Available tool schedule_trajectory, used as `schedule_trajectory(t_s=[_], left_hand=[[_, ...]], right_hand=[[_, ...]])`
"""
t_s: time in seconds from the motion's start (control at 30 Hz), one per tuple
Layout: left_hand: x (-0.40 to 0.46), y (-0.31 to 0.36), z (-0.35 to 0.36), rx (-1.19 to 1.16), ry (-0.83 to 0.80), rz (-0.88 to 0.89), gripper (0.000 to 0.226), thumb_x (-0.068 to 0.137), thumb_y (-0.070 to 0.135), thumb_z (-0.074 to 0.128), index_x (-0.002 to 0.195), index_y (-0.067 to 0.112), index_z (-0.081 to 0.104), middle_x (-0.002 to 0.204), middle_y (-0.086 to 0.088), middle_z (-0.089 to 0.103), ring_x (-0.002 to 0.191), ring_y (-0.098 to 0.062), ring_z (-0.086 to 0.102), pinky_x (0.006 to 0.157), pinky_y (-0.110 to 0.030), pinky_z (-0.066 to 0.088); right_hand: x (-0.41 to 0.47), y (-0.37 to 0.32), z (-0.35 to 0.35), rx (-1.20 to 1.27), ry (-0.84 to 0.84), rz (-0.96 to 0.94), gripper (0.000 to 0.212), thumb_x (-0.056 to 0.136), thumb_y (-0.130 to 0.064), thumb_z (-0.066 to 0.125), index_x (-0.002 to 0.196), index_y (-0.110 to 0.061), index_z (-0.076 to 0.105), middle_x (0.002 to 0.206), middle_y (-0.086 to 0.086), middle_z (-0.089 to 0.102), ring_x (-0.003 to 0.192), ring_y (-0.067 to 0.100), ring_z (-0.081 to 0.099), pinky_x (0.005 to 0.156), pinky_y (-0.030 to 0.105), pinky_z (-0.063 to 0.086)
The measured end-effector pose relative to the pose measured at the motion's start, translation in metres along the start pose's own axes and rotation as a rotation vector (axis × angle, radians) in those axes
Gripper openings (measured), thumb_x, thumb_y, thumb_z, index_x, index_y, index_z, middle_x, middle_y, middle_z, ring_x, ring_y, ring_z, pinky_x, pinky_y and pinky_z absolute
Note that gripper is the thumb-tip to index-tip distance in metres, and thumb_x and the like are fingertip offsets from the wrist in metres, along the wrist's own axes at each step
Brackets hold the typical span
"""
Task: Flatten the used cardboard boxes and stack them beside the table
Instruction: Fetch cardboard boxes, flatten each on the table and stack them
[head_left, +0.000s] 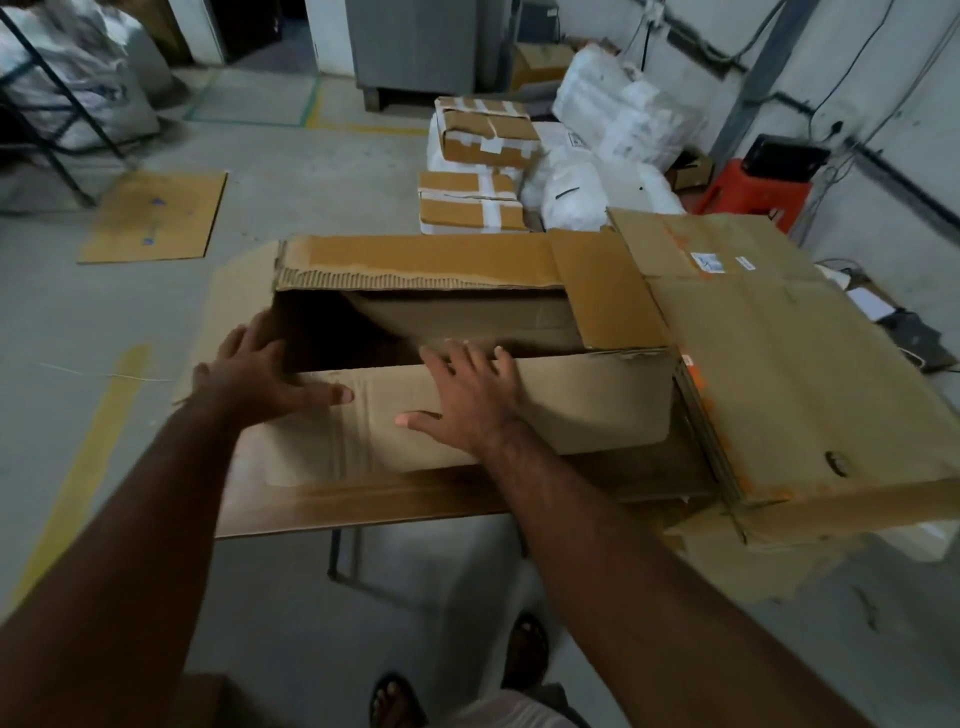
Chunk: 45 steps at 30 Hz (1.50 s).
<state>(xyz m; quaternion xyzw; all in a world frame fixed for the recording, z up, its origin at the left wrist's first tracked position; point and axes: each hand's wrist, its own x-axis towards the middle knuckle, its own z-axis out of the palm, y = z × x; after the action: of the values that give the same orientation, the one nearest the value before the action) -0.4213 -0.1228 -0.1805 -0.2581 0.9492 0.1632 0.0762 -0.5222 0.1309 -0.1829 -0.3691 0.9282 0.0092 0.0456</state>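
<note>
Open cardboard box (447, 374) lies on the table (415, 499). Left hand (254, 374) and right hand (467, 395) press its near flap (545, 405), fingers spread. Box interior is dark. Flattened cardboard (779, 364) covers the table's right end.

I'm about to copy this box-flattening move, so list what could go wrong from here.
1. The open box overhangs the table edge; pressing with the left hand and right hand could tip it off.
2. The flattened box beside it also overhangs and may slide down.
3. Sandalled feet sit below that edge.
</note>
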Motion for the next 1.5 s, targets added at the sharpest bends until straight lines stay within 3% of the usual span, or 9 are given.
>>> schedule_trajectory(t_s=[0.13, 0.23, 0.43, 0.57, 0.73, 1.0, 1.13, 1.23, 1.5], left_hand=[[0.003, 0.04, 0.006, -0.07, 0.047, -0.132, 0.136, 0.053, 0.107, 0.036, 0.162, 0.03, 0.012, 0.169, -0.003, -0.02, 0.155, -0.033, -0.013, 0.119, -0.071, 0.002], [-0.003, 0.094, 0.027, 0.02, 0.167, -0.111, 0.11, 0.079, 0.093, 0.028, 0.162, 0.022, 0.016, 0.168, -0.01, -0.02, 0.156, -0.033, -0.012, 0.117, -0.073, -0.004], [0.015, 0.172, 0.039, 0.037, 0.179, -0.028, 0.084, 0.093, 0.079, 0.028, 0.156, 0.023, 0.03, 0.171, -0.007, -0.003, 0.157, -0.028, -0.004, 0.115, -0.073, 0.0], [0.027, 0.175, 0.043, 0.072, 0.157, -0.043, 0.088, 0.09, 0.079, 0.037, 0.158, 0.024, 0.028, 0.171, -0.005, 0.0, 0.157, -0.028, 0.0, 0.116, -0.073, 0.007], [0.035, 0.171, 0.044, 0.114, 0.138, -0.074, 0.089, 0.09, 0.078, 0.043, 0.161, 0.029, 0.022, 0.171, 0.0, -0.001, 0.157, -0.024, 0.0, 0.118, -0.068, 0.012], [0.047, 0.157, 0.036, 0.181, 0.063, -0.129, 0.088, 0.091, 0.076, 0.047, 0.162, 0.031, 0.021, 0.171, 0.003, 0.004, 0.157, -0.023, 0.005, 0.12, -0.061, 0.016], [0.046, 0.156, 0.037, 0.178, 0.044, -0.136, 0.1, 0.077, 0.084, 0.032, 0.162, 0.032, 0.018, 0.171, 0.003, 0.006, 0.157, -0.023, 0.006, 0.12, -0.059, 0.016], [0.046, 0.158, 0.037, 0.187, 0.054, -0.148, 0.09, 0.092, 0.074, 0.046, 0.163, 0.032, 0.01, 0.171, 0.004, 0.002, 0.157, -0.021, 0.004, 0.121, -0.057, 0.015], [0.041, 0.157, 0.031, 0.143, 0.017, -0.1, 0.094, 0.092, 0.072, 0.048, 0.156, 0.048, -0.015, 0.17, 0.007, -0.012, 0.157, -0.023, -0.001, 0.119, -0.061, 0.015]], right_hand=[[0.006, 0.044, -0.016, 0.167, -0.006, 0.103, 0.086, 0.094, -0.081, 0.013, 0.149, -0.024, 0.046, 0.156, 0.008, 0.046, 0.143, 0.029, 0.04, 0.117, 0.057, 0.026], [0.006, 0.09, -0.023, 0.184, -0.054, 0.179, 0.081, 0.1, -0.073, 0.014, 0.142, -0.018, 0.056, 0.149, 0.01, 0.052, 0.137, 0.029, 0.045, 0.115, 0.053, 0.03], [-0.001, 0.147, -0.043, 0.018, 0.082, 0.21, 0.084, 0.1, -0.072, 0.016, 0.159, -0.013, 0.031, 0.169, 0.021, 0.01, 0.157, 0.035, 0.001, 0.124, 0.054, -0.002], [0.002, 0.217, -0.054, -0.044, 0.186, 0.332, 0.086, 0.097, -0.074, 0.029, 0.162, -0.017, 0.02, 0.17, 0.02, 0.009, 0.156, 0.039, 0.005, 0.124, 0.057, 0.002], [0.006, 0.277, -0.031, 0.204, 0.046, 0.455, 0.092, 0.096, -0.069, 0.044, 0.162, -0.017, 0.009, 0.17, 0.016, 0.006, 0.155, 0.039, 0.009, 0.123, 0.06, 0.016], [-0.014, 0.261, -0.002, 0.397, 0.094, 0.459, 0.095, 0.098, -0.062, 0.046, 0.163, -0.018, -0.008, 0.171, 0.014, -0.003, 0.156, 0.036, 0.008, 0.12, 0.057, 0.024], [-0.013, 0.256, -0.009, 0.257, 0.13, 0.472, 0.099, 0.095, -0.067, 0.047, 0.163, -0.015, -0.002, 0.171, 0.013, -0.001, 0.156, 0.037, 0.006, 0.122, 0.063, 0.013], [0.003, 0.237, -0.022, 0.199, 0.141, 0.284, 0.095, 0.097, -0.072, 0.037, 0.164, -0.016, 0.0, 0.172, 0.009, -0.001, 0.157, 0.03, 0.005, 0.122, 0.062, 0.004], [0.055, 0.15, -0.013, 0.283, -0.077, -0.014, 0.083, 0.1, -0.07, 0.031, 0.164, -0.019, 0.011, 0.172, 0.004, 0.007, 0.157, 0.024, 0.011, 0.122, 0.057, 0.019]])
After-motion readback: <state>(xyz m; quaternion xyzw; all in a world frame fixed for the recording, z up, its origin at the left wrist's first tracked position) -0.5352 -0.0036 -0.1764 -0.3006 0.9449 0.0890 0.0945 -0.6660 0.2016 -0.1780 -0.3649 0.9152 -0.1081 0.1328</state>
